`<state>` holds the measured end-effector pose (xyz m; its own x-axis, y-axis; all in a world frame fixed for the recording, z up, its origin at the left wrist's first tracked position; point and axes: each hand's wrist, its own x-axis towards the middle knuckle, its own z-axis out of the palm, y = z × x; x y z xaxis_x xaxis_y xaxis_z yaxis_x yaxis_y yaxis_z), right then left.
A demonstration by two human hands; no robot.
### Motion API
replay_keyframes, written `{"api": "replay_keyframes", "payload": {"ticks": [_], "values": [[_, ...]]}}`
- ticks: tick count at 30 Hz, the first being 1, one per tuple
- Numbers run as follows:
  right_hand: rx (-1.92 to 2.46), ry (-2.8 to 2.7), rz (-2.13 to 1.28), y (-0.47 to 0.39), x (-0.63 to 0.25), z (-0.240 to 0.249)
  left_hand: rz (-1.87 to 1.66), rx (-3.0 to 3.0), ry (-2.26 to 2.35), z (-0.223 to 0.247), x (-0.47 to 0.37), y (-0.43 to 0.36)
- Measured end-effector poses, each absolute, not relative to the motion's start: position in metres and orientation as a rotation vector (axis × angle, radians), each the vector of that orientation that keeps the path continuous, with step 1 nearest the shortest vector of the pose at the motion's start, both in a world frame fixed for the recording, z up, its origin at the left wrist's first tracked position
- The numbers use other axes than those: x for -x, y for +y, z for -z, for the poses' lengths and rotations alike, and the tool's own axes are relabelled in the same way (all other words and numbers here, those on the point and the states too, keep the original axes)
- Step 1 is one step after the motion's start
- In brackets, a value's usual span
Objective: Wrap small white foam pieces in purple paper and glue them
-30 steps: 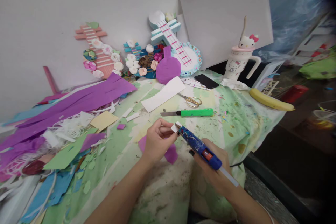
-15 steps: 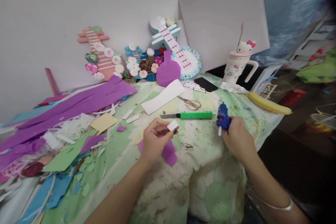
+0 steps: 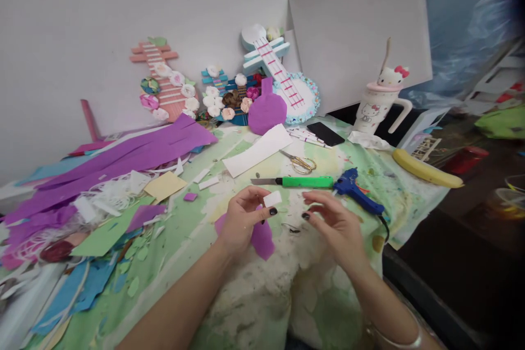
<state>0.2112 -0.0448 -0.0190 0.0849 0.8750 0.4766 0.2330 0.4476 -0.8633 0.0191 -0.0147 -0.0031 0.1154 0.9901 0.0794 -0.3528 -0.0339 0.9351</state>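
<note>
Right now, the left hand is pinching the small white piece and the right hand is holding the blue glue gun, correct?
Not quite: the head view shows the right hand isn't holding the blue glue gun; that lies on the tablecloth. The left hand is indeed pinching the small white piece.

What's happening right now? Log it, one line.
left hand: pinching small white piece | right hand: partly open, empty | blue glue gun: lying on cloth | green cutter: on cloth, blade out
</note>
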Motion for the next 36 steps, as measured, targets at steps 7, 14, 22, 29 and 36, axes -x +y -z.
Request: {"api": "replay_keyframes", "payload": {"ticks": [7,14,22,29,36], "values": [[0.732,-1.082,-1.15,-0.035,-0.163,0.026,-1.195,-0.942,0.748,-0.002,-0.024,-0.022],[0.722,-1.035,-1.157,-0.038,-0.159,0.027,-1.212,-0.91,0.721,0.001,-0.025,-0.024],[0.673,-1.043,-1.12,-0.041,-0.157,0.027,-1.194,-0.914,0.694,0.005,-0.025,-0.022],[0.65,-1.035,-1.08,-0.038,-0.153,0.026,-1.2,-0.936,0.681,0.007,-0.027,-0.022],[0.682,-1.205,-0.879,-0.024,-0.173,0.016,-1.155,-1.547,1.064,-0.003,-0.02,-0.036]]}}
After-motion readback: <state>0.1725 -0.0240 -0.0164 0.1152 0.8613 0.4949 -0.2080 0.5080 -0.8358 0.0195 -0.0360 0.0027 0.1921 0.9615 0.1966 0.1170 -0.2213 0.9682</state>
